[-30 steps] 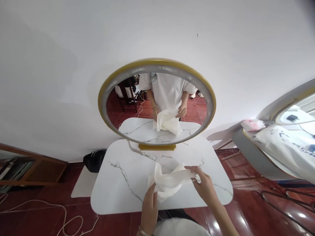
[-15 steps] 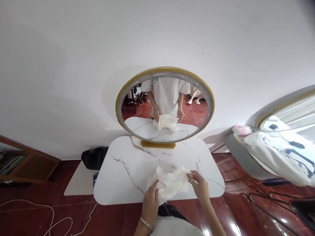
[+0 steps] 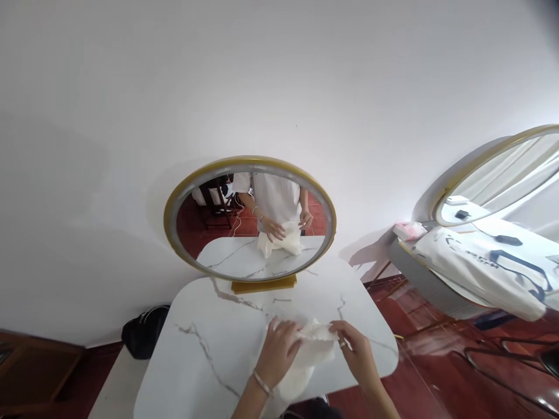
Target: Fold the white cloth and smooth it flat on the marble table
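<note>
The thin white sheet lies crumpled in front of the round mirror, on the near side; if it is cloth or soft paper, I cannot tell. My right grip pinches its far right corner between thumb and fingers. My left grip rests over its left part with the fingers bent, but whether they close on it I cannot tell, because the back of the hand covers them.

I judge that the sheet may slip on the left side if those fingers only press it. If both hands pull apart too strongly, such thin material could tear or stretch. Its near part reaches toward the edge of the worktop, so with a loose hold it could slide down there.

The mirror stands on its yellow base at the far side of the worktop; a careless push forward could knock it, I think. Left of the mirror and lower is a black bag. Right of the mirror are a pink-and-white packet, a printed white bag and a second mirror.
</note>
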Demonstrator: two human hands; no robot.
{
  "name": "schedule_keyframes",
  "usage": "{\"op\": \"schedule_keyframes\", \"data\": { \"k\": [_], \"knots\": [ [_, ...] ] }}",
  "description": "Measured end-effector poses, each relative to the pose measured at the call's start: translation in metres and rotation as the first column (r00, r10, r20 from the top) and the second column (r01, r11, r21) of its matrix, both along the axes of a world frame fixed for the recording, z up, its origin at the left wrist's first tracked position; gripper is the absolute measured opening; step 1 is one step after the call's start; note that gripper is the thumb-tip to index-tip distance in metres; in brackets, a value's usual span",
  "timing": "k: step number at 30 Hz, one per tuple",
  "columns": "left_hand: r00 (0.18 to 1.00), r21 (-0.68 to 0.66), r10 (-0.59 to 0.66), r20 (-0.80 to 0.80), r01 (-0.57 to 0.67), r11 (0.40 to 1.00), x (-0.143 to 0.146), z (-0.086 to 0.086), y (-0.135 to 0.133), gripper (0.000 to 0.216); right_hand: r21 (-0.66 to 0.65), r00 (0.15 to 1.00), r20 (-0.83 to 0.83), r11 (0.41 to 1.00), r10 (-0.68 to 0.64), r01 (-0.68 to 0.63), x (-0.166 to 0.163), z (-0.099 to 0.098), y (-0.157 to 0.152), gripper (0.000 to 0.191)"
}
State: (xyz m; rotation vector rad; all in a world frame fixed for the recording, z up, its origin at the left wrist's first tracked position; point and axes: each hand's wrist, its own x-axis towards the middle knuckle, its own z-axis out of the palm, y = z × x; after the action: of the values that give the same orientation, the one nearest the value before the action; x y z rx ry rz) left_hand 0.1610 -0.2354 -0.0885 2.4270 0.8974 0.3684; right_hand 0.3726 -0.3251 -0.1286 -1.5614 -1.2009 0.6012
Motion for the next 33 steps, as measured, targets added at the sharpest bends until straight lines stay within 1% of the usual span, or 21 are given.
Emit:
{"op": "schedule_keyframes", "data": {
  "k": [2, 4, 9, 12, 16, 18, 19, 22, 24, 26, 28, 30, 33],
  "knots": [
    [0.999, -0.041, -0.004, -0.032, 0.002, 0.999, 0.017, 0.007, 0.008, 0.029, -0.009, 0.999, -0.038, 1.0, 0.008, -0.008, 0.015, 0.002, 0.006, 0.019],
    [0.999, -0.038, 0.015, -0.038, -0.016, 0.999, 0.031, 0.01, 0.01, 0.034, -0.033, 0.996, -0.094, 0.999, 0.008, -0.011, 0.025, 0.005, 0.011, 0.019],
    [1.0, -0.074, 0.013, -0.004, -0.013, 0.997, 0.056, 0.016, 0.004, 0.042, -0.134, 0.962, -0.272, 0.991, -0.035, -0.002, 0.038, 0.005, 0.021, 0.039],
    [0.999, -0.074, 0.03, -0.04, -0.033, 0.997, 0.065, 0.021, 0.003, 0.033, -0.189, 0.939, -0.344, 0.981, -0.023, -0.045, 0.051, 0.005, 0.022, 0.045],
    [0.988, -0.052, -0.02, -0.15, 0.013, 0.999, 0.069, 0.036, 0.006, 0.018, -0.136, 0.921, -0.385, 0.984, 0.054, -0.114, 0.076, 0.015, 0.022, 0.037],
    [0.978, -0.053, -0.039, -0.207, 0.028, 0.998, 0.067, 0.047, 0.008, 0.012, -0.116, 0.91, -0.408, 0.985, 0.073, -0.131, 0.086, 0.024, 0.021, 0.033],
    [0.972, -0.055, -0.04, -0.232, 0.028, 0.998, 0.066, 0.052, 0.01, 0.013, -0.114, 0.905, -0.419, 0.985, 0.068, -0.127, 0.091, 0.029, 0.021, 0.031],
    [0.951, -0.045, -0.031, -0.307, 0.018, 0.999, 0.055, 0.063, 0.015, 0.028, -0.11, 0.901, -0.431, 0.989, 0.041, -0.098, 0.104, 0.043, 0.022, 0.03],
    [0.938, -0.019, -0.004, -0.347, -0.003, 1.0, 0.043, 0.065, 0.018, 0.036, -0.101, 0.907, -0.42, 0.993, 0.017, -0.065, 0.114, 0.049, 0.024, 0.03],
    [0.934, -0.003, 0.037, -0.356, -0.04, 0.999, 0.028, 0.062, 0.02, 0.037, -0.097, 0.917, -0.398, 0.995, -0.023, -0.017, 0.125, 0.052, 0.026, 0.03],
    [0.943, -0.011, 0.085, -0.321, -0.094, 0.996, 0.015, 0.054, 0.019, 0.033, -0.11, 0.925, -0.373, 0.993, -0.073, 0.034, 0.136, 0.055, 0.028, 0.031],
    [0.954, -0.03, 0.167, -0.247, -0.18, 0.983, 0.005, 0.045, 0.015, 0.03, -0.144, 0.93, -0.349, 0.987, -0.115, 0.068, 0.146, 0.056, 0.029, 0.032],
    [0.941, -0.111, 0.306, -0.14, -0.322, 0.94, 0.003, 0.037, 0.009, 0.035, -0.198, 0.936, -0.316, 0.976, -0.153, 0.093, 0.156, 0.056, 0.026, 0.032]
  ]
}}
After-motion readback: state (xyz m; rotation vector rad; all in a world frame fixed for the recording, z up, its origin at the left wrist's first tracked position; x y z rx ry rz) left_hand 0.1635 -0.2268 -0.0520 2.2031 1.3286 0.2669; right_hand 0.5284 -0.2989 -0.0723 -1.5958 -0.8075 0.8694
